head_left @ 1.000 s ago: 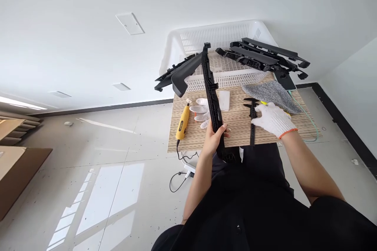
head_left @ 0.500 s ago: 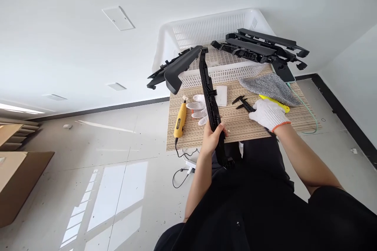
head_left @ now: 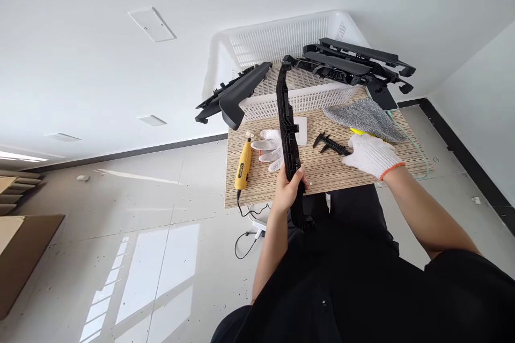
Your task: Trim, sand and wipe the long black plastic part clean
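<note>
My bare left hand (head_left: 288, 188) grips a long black plastic trim piece (head_left: 288, 131) near its lower end. The piece stands nearly upright in my view, its ribbed side showing. My right hand (head_left: 372, 156), in a white knitted glove with an orange cuff, is low over the table's right side. Its closed fingers are on the end of a black caliper (head_left: 332, 144), whose jaws point left. Part of the caliper is hidden under the glove. Behind that hand, a yellow-edged object (head_left: 360, 132) is partly covered by the glove and a grey cloth (head_left: 366, 118).
A yellow corded rotary tool (head_left: 243, 165) and a white glove (head_left: 269, 150) lie at the table's left. Behind stands a white basket (head_left: 289, 103) with several black trim pieces (head_left: 341, 61) across it. A green cable (head_left: 414, 147) runs along the right edge.
The caliper has turned flatter, and my right hand has shifted slightly right relative to it. Less of the yellow-edged object shows. My left hand still holds the trim piece.
</note>
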`<state>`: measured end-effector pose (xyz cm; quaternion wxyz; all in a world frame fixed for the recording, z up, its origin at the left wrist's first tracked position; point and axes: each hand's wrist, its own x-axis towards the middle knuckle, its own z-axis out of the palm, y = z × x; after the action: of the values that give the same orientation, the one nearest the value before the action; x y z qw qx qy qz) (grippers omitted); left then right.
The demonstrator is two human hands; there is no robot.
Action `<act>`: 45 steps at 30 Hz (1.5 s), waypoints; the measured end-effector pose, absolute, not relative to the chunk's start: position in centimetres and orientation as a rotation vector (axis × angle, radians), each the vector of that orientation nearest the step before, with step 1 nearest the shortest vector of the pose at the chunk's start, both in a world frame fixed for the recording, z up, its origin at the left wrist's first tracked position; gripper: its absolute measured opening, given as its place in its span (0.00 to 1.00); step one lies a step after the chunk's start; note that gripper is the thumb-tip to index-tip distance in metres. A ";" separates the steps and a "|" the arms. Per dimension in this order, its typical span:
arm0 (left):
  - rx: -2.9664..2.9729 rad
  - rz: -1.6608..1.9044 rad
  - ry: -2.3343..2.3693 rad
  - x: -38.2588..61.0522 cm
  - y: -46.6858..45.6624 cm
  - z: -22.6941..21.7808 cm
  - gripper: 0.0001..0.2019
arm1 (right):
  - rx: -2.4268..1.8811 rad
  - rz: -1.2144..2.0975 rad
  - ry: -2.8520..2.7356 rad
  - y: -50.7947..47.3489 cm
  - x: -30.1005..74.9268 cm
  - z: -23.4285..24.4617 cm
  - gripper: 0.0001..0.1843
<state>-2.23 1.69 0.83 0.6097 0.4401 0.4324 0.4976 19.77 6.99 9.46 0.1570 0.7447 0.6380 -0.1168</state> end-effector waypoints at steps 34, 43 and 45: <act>1.072 1.165 0.945 -2.4 1.3 0.3 0.18 | 2.310 0.438 2.480 9.1 17.2 18.9 0.28; 1.141 1.154 0.877 -2.6 0.9 -0.5 0.16 | 2.135 0.525 2.457 13.1 16.2 22.0 0.27; 1.139 1.161 0.869 -2.6 0.9 -0.6 0.16 | 2.067 0.545 2.465 13.4 16.5 22.3 0.27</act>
<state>-2.65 0.86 -0.58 0.6043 0.4921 0.3757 0.5015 16.45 13.42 22.31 -0.0606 0.6325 0.7540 0.1668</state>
